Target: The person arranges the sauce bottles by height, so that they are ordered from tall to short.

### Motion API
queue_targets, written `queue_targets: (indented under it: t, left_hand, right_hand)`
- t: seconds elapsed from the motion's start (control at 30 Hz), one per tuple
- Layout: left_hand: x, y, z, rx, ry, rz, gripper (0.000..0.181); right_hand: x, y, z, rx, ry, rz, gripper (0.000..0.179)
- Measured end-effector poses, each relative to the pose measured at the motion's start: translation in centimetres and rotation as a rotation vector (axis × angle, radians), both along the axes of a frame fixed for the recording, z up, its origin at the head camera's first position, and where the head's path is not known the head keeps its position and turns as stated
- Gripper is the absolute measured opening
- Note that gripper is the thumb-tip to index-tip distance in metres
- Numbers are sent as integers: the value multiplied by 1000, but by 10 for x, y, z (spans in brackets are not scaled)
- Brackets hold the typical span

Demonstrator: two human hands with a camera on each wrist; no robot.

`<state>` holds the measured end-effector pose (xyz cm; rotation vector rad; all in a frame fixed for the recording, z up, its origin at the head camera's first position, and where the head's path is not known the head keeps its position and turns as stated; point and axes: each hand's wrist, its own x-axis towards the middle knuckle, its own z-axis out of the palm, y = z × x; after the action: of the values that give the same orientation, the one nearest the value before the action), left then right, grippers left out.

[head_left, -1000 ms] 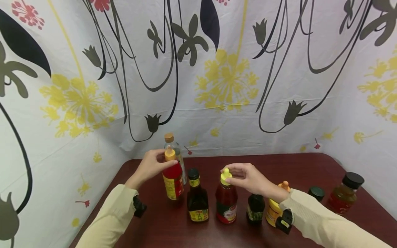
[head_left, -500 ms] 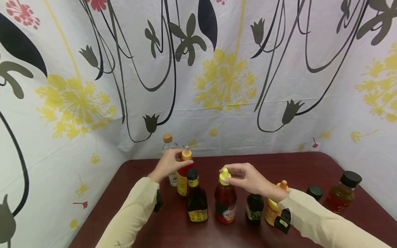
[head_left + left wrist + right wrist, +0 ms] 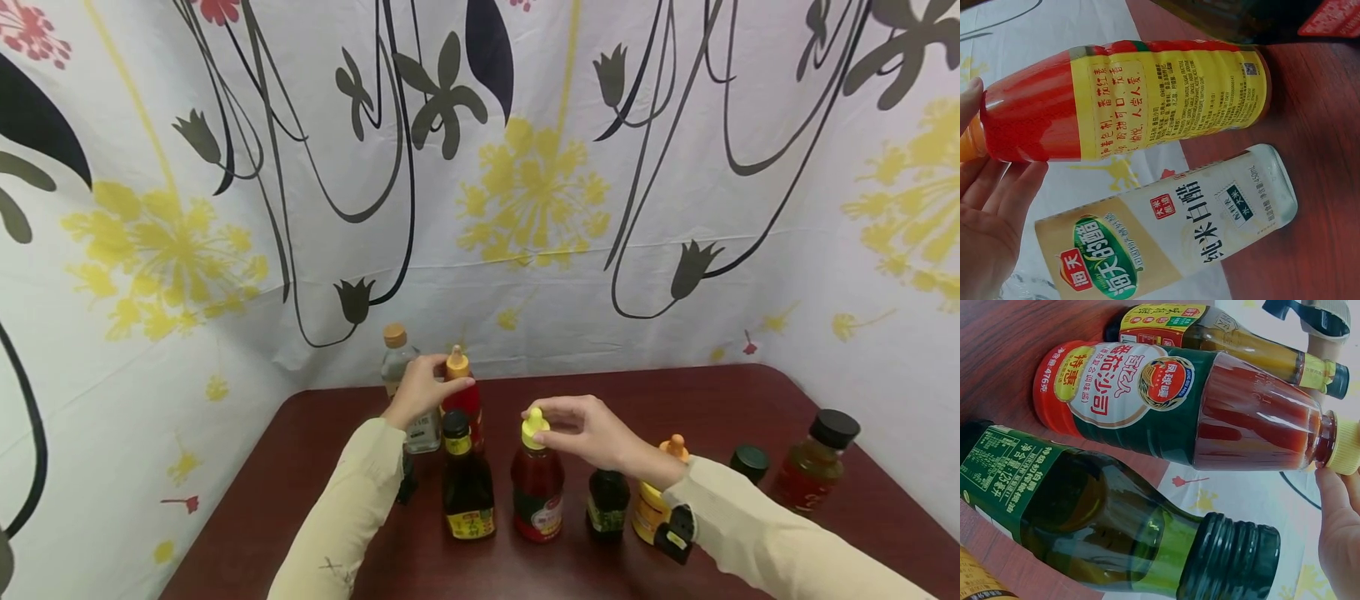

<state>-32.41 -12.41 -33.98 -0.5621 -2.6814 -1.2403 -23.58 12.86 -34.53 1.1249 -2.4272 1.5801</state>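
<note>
My left hand (image 3: 423,390) grips the neck of a red tomato sauce squeeze bottle (image 3: 467,408), just under its orange-yellow nozzle cap. In the left wrist view that squeeze bottle (image 3: 1166,103) shows a yellow label, and a white rice vinegar bottle (image 3: 1210,219) is beside it. The thumb and fingers of my right hand (image 3: 592,429) pinch the yellow cap of a second tomato sauce bottle (image 3: 537,483), which stands upright on the table. Between the two sauces is a dark seasoning sauce bottle (image 3: 467,492), nearer to me and partly covering the squeeze bottle.
Right of the second sauce stands a small dark green oil bottle (image 3: 607,504), then a yellow squeeze bottle (image 3: 649,510) partly behind my right wrist. A green-lidded container (image 3: 750,460) and a black-lidded jar (image 3: 810,471) stand farther right. A patterned cloth (image 3: 525,317) hangs behind the table.
My left hand has moved right with the squeeze bottle, from in front of the vinegar bottle to behind the dark sauce bottle. The right hand stays at its cap. The head view has shifted slightly.
</note>
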Motion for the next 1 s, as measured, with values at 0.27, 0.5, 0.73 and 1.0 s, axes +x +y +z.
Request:
queue_targets:
  t: [0.27, 0.5, 0.73, 1.0]
  left_hand:
    - [-4, 5, -2, -4, -1, 28, 36]
    - [-5, 9, -5, -40, 26, 78, 35]
    - [-8, 9, -11, -25, 25, 111, 33]
    - [-13, 13, -17, 10, 8, 152, 42]
  right_hand:
    - [1, -1, 0, -7, -9, 0, 33]
    - [2, -1, -1, -12, -16, -1, 32]
    - [2, -2, -2, -21, -16, 6, 33]
    - [2, -2, 0, -14, 0, 2, 32]
